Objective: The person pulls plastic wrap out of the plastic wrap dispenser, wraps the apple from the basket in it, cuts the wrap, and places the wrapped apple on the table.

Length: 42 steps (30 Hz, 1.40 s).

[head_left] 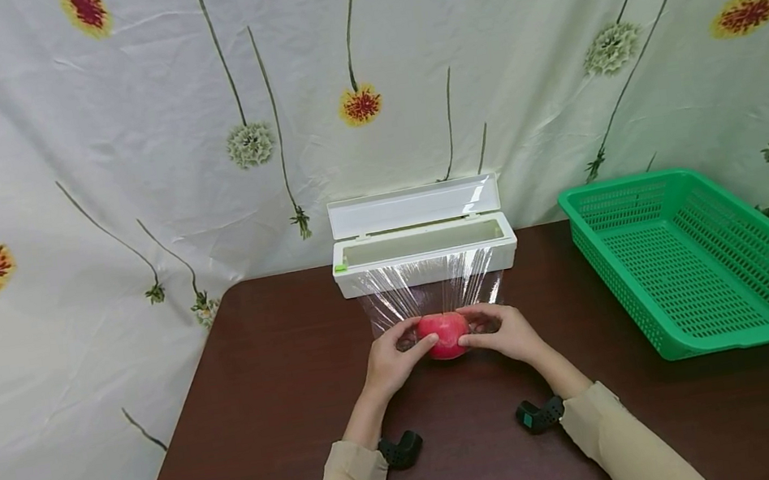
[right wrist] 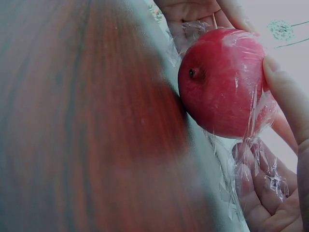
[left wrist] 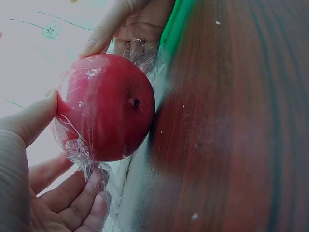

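A red apple (head_left: pixel 445 335) sits on the table between both hands, partly wrapped in clear cling film (left wrist: pixel 79 150) that bunches at its sides. My left hand (head_left: pixel 389 362) pinches it from the left, thumb on the near side and fingers behind. From the right, my right hand (head_left: pixel 511 333) grips it the same way, with crumpled film over the fingers in the right wrist view. A dark dimple with a short stub (right wrist: pixel 192 73) faces the wrist cameras. Behind the apple, film stretches back to a white cling film box (head_left: pixel 427 229), whose lid (head_left: pixel 417 209) stands raised.
A green plastic basket (head_left: pixel 719 340) stands at the right side of the dark wooden table (head_left: pixel 291 417). The film box is close to the back edge, against a flowered cloth (head_left: pixel 178 138). Black bands (head_left: pixel 401 451) are on both wrists.
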{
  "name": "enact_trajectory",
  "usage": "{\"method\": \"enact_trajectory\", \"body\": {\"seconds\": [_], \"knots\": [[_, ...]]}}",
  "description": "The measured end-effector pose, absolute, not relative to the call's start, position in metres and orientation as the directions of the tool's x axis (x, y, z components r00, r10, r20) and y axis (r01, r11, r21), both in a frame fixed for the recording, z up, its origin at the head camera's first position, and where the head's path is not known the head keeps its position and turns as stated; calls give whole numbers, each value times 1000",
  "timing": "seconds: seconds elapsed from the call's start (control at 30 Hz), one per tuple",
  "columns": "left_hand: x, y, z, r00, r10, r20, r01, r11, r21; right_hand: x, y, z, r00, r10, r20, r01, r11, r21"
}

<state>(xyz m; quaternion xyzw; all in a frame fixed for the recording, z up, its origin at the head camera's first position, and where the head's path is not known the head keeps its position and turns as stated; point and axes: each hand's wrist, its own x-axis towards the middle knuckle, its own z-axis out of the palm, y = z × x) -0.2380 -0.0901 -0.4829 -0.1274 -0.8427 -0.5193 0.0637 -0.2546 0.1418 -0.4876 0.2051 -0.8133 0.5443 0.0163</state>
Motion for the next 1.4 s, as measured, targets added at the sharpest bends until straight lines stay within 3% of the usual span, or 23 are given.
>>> {"method": "enact_trajectory", "body": {"seconds": [0.63,0.97,1.4], "knots": [[-240,-89,-485,-975,120,186,221,463,859,-258,142,-492,-916,-310,253,-355,336,-872],[-243,-90,-484,-982,111,151,185,444,877,-239,131,-457,-916,-324,238,-344,327,-880],[-253,-87,-484,-996,32,80,86,446,891,-247,128,-460,-920,-309,239,-324,260,-910]]}}
